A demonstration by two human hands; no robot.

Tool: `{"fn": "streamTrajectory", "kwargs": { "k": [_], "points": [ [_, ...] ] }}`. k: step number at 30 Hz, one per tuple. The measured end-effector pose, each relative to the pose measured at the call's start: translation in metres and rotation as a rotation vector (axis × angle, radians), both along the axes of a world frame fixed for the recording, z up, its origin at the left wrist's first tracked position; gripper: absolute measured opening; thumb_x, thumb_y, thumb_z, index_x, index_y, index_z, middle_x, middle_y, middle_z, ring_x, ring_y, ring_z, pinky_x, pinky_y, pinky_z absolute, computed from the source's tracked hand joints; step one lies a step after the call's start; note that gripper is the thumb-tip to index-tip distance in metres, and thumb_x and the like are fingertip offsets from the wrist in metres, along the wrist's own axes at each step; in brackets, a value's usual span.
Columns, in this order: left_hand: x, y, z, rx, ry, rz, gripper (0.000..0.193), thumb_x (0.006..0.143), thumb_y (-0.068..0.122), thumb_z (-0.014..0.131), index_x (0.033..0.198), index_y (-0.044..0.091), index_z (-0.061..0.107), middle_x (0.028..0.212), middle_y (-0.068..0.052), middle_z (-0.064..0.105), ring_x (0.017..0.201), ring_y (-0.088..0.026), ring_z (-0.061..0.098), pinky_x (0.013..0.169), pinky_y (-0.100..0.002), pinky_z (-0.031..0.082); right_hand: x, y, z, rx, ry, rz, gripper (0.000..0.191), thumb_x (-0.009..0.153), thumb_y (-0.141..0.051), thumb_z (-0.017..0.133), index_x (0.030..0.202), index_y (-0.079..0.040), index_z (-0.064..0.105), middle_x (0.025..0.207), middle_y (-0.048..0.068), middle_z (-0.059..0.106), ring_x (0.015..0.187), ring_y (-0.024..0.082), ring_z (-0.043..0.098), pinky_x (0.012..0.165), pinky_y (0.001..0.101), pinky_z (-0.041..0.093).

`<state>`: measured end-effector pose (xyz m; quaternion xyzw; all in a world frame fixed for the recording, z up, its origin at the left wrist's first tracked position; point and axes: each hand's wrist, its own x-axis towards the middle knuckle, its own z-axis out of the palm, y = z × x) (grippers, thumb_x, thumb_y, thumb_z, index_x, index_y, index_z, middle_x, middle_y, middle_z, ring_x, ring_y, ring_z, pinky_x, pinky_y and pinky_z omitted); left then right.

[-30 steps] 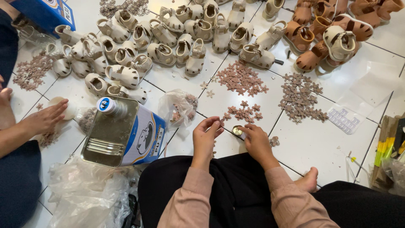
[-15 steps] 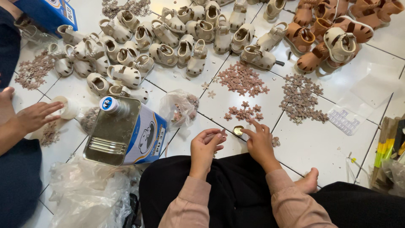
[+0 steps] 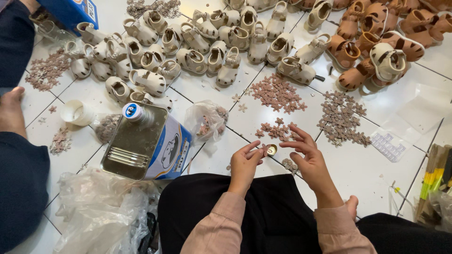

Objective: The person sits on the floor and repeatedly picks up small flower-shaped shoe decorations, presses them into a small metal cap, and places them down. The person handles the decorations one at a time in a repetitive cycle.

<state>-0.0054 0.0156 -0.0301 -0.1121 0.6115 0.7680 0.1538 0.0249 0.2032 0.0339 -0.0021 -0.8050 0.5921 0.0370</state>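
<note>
I sit on a white tiled floor with both hands low over it. My left hand (image 3: 245,164) pinches a small brown flower-shaped piece between thumb and fingertip. My right hand (image 3: 306,157) hovers beside it with fingers spread, holding nothing I can see. Between the two hands a small round golden cap (image 3: 271,150) lies on the tile. Just beyond it is a small cluster of brown flower pieces (image 3: 278,130), with a bigger heap (image 3: 277,92) behind and another pile (image 3: 342,118) to the right.
A square metal can with a blue side (image 3: 146,143) stands at left, next to a clear bag of pieces (image 3: 207,122) and a white cup (image 3: 76,112). Cream sandals (image 3: 188,42) and tan sandals (image 3: 376,42) fill the far floor. Another person's arm (image 3: 12,110) is at left.
My hands have lifted slightly and come closer to me; the right one has opened its fingers. The other person's hand at left has pulled back from the white cup.
</note>
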Motion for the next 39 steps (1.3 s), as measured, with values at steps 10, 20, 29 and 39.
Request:
{"fn": "streamTrajectory", "kwargs": {
  "k": [10, 20, 29, 39],
  "points": [
    [0.003, -0.004, 0.004, 0.092, 0.029, 0.003, 0.043, 0.096, 0.012, 0.064, 0.136, -0.003, 0.060, 0.106, -0.013, 0.079, 0.097, -0.014, 0.075, 0.079, -0.026, 0.058, 0.006, -0.036, -0.003, 0.463, 0.203, -0.003, 0.058, 0.072, 0.008, 0.058, 0.115, -0.026, 0.079, 0.162, 0.009, 0.038, 0.142, 0.040, 0.030, 0.119, 0.0500, 0.027],
    [0.002, -0.004, 0.002, 0.094, 0.040, 0.017, 0.040, 0.096, 0.011, 0.066, 0.134, -0.002, 0.063, 0.105, -0.013, 0.079, 0.093, -0.013, 0.074, 0.080, -0.026, 0.059, 0.005, -0.036, -0.012, 0.517, 0.222, -0.014, 0.062, 0.071, 0.010, 0.058, 0.116, -0.026, 0.078, 0.161, 0.009, 0.041, 0.137, 0.040, 0.033, 0.117, 0.0491, 0.028],
    [0.002, -0.004, 0.007, 0.073, 0.033, 0.015, 0.039, 0.096, 0.011, 0.065, 0.133, -0.002, 0.063, 0.105, -0.013, 0.078, 0.095, -0.014, 0.074, 0.082, -0.027, 0.059, 0.005, -0.035, -0.014, 0.588, 0.264, -0.007, 0.064, 0.069, 0.010, 0.059, 0.117, -0.028, 0.078, 0.160, 0.006, 0.043, 0.133, 0.039, 0.037, 0.117, 0.0483, 0.031],
    [0.001, -0.006, 0.008, 0.137, -0.013, 0.011, 0.038, 0.096, 0.010, 0.064, 0.132, -0.004, 0.063, 0.108, -0.014, 0.078, 0.098, -0.017, 0.075, 0.085, -0.029, 0.059, 0.006, -0.037, -0.016, 0.696, 0.307, -0.015, 0.065, 0.069, 0.009, 0.062, 0.118, -0.030, 0.078, 0.158, 0.002, 0.044, 0.133, 0.035, 0.040, 0.113, 0.0468, 0.033]
  ]
}}
